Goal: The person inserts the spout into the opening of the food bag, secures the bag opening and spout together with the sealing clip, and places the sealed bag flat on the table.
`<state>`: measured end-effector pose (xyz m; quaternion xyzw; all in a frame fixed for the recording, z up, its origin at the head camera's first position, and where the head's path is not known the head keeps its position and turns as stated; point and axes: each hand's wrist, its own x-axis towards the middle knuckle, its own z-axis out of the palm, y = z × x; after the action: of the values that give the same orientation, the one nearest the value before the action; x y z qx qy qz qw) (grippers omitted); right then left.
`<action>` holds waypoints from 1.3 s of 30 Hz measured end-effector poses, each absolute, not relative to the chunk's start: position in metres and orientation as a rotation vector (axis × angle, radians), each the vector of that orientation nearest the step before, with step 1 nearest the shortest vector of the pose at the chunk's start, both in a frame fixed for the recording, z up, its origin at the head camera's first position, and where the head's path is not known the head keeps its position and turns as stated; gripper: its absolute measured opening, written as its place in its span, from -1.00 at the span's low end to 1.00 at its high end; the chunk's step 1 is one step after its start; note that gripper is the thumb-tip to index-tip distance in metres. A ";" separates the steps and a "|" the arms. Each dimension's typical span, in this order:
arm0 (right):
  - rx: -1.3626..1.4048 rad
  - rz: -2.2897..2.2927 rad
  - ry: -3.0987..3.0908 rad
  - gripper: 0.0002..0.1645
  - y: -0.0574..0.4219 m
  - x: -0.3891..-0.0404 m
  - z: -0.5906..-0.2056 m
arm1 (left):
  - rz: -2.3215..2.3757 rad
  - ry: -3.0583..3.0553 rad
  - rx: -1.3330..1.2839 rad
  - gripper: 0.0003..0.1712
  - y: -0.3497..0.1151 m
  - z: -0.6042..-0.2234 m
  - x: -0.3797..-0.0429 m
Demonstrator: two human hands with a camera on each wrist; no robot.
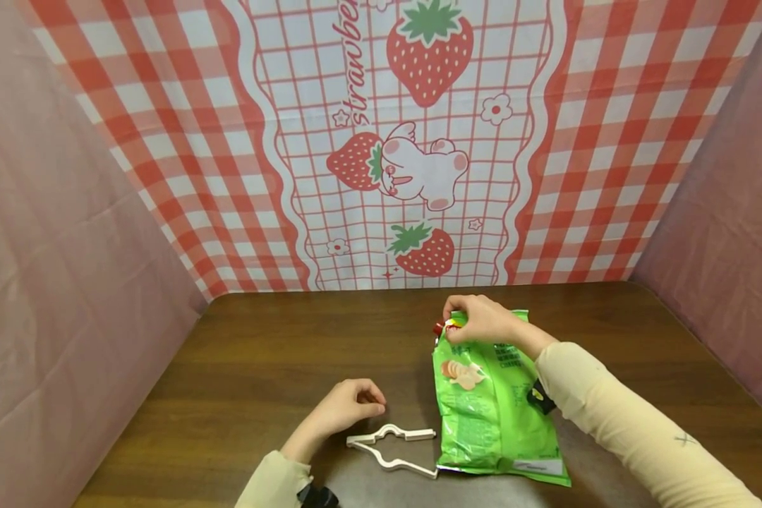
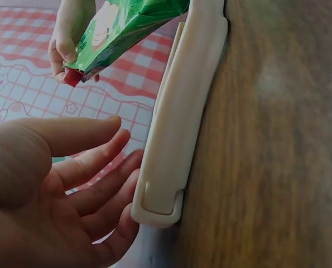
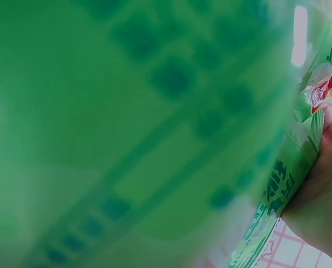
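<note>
A bright green snack bag (image 1: pixel 482 416), printed side up, stands out at the right of the table in the head view. My right hand (image 1: pixel 485 323) pinches its top left corner, where a small red piece (image 2: pixel 72 77) pokes out beside the fingers. Left of the bag lies a white hinged bag clip (image 1: pixel 390 463), its two arms spread in a V toward the bag. My left hand (image 1: pixel 346 407) is just beyond the clip's hinge end, fingers loosely bent and holding nothing. In the left wrist view its fingertips overlap the clip's edge. Green film fills most of the right wrist view.
The brown wooden table (image 1: pixel 279 339) reaches back to a red-and-white checked cloth (image 1: pixel 184 141) with strawberry prints. Pink cloth (image 1: pixel 70 247) hangs at both sides. A black wrist strap (image 1: pixel 317 496) is on the left sleeve.
</note>
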<state>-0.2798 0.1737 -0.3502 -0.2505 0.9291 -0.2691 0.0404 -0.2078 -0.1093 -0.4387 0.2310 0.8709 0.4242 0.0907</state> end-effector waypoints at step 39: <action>-0.748 -0.801 2.854 -0.71 0.173 -0.279 -0.351 | 1.094 2.752 0.819 -0.86 -0.120 -0.437 -0.178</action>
<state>-0.2792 0.1730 -0.3506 -0.2444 0.9327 -0.2619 0.0423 -0.1780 -0.1202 -0.4374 0.2665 0.8951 0.3559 0.0344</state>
